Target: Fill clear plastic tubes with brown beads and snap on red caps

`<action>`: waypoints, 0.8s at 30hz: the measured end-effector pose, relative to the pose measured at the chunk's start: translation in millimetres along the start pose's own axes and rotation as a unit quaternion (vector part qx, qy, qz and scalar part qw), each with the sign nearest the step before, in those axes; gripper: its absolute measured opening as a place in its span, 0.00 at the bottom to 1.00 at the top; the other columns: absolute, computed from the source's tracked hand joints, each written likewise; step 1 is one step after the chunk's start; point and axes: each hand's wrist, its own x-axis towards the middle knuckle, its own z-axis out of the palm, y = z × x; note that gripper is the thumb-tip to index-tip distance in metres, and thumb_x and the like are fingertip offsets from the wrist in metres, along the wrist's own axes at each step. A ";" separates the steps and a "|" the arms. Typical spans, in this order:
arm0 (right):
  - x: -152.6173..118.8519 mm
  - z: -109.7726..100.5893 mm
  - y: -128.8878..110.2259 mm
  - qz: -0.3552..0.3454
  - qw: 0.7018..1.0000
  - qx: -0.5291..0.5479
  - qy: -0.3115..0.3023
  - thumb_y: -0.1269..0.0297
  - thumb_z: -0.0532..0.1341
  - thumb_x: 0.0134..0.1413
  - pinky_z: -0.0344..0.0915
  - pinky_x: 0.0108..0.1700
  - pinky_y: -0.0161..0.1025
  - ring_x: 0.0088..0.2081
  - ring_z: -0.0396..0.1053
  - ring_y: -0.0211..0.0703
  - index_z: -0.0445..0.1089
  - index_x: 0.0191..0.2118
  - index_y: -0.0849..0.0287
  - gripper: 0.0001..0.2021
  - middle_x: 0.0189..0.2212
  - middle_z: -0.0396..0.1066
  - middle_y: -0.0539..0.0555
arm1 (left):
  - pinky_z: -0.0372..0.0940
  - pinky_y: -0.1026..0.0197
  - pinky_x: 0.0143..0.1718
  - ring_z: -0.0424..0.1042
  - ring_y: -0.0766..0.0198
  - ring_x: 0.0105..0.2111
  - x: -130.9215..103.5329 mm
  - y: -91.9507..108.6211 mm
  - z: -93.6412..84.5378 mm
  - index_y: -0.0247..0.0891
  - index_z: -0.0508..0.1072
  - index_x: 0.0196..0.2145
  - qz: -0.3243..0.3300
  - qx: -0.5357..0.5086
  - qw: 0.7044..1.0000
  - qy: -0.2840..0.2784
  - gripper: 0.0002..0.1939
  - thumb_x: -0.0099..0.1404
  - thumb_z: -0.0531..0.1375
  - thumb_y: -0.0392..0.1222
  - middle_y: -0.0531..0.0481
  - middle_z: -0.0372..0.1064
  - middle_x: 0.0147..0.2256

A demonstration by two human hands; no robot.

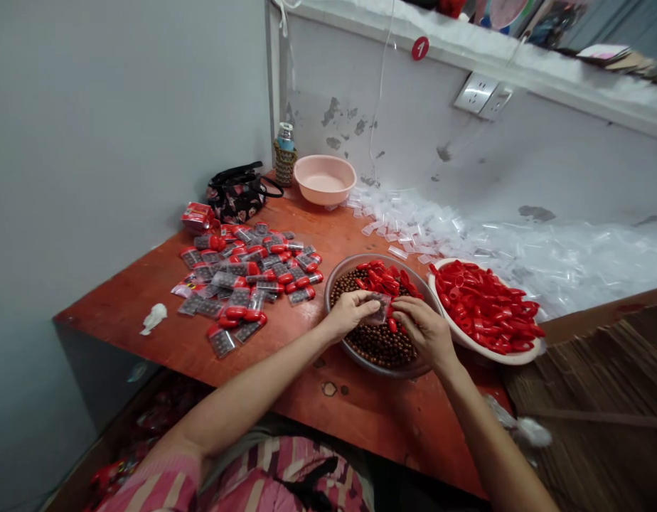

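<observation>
Over a grey metal bowl [333,281], my left hand [348,313] grips a clear plastic container [377,310] filled with dark beads. At the container's right end, my right hand [423,326] has its fingers closed on a red cap, mostly covered by the fingertips. Brown beads [385,348] fill the bowl, with loose red caps [385,274] lying on top toward the far side. To the right a white basin [491,353] holds a heap of red caps [481,306]. Many filled containers with red caps [254,270] lie scattered on the left.
Clear empty plastic containers [563,263] are heaped along the wall. A pink basin [325,178], a flowered bag [237,195] and a bottle [286,136] in a woven holder stand at the back. Crumpled tissue [154,318] lies near the table's left edge. Stacked cardboard [600,398] is at right.
</observation>
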 end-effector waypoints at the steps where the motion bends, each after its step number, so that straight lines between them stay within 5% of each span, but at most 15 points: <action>1: 0.3 -1.8 1.2 0.031 0.999 0.006 -0.025 0.58 0.57 0.51 0.64 0.45 0.42 0.39 0.68 0.45 0.71 0.37 0.55 0.10 0.36 0.72 0.54 | 0.67 0.58 0.36 0.70 0.64 0.30 -1.1 0.7 0.1 0.30 0.73 0.38 0.010 0.020 1.000 -0.002 0.21 0.49 0.65 0.48 0.46 0.71 0.34; 6: -0.2 -2.7 9.5 0.130 0.984 0.070 -0.101 0.54 0.62 0.44 0.66 0.36 0.38 0.33 0.70 0.43 0.69 0.35 0.58 0.14 0.30 0.73 0.52 | 0.64 0.59 0.41 0.71 0.61 0.36 -7.7 4.5 0.1 0.31 0.73 0.39 0.068 0.092 0.993 -0.021 0.19 0.53 0.62 0.47 0.45 0.72 0.37; 12: -5.5 -5.2 6.9 0.118 0.988 0.043 -0.092 0.57 0.60 0.48 0.65 0.41 0.41 0.37 0.70 0.45 0.69 0.45 0.55 0.17 0.35 0.73 0.52 | 0.66 0.56 0.41 0.71 0.60 0.37 -7.3 1.6 -1.8 0.32 0.71 0.41 0.069 0.064 0.995 -0.014 0.20 0.53 0.61 0.47 0.45 0.71 0.39; 19: -6.6 -18.0 0.7 0.066 0.994 0.083 0.002 0.59 0.60 0.48 0.65 0.45 0.43 0.41 0.68 0.46 0.67 0.41 0.56 0.13 0.40 0.70 0.54 | 0.61 0.64 0.43 0.70 0.62 0.38 -14.3 6.3 5.2 0.37 0.74 0.39 0.144 0.344 0.927 -0.037 0.12 0.60 0.55 0.40 0.49 0.73 0.37; 24: -2.7 -14.6 -10.2 -0.013 0.997 0.002 -0.072 0.62 0.58 0.51 0.64 0.44 0.42 0.39 0.68 0.43 0.66 0.47 0.52 0.15 0.39 0.70 0.53 | 0.60 0.64 0.43 0.71 0.61 0.38 -18.8 8.4 9.5 0.40 0.74 0.41 0.169 0.386 0.905 -0.055 0.13 0.60 0.54 0.38 0.50 0.74 0.36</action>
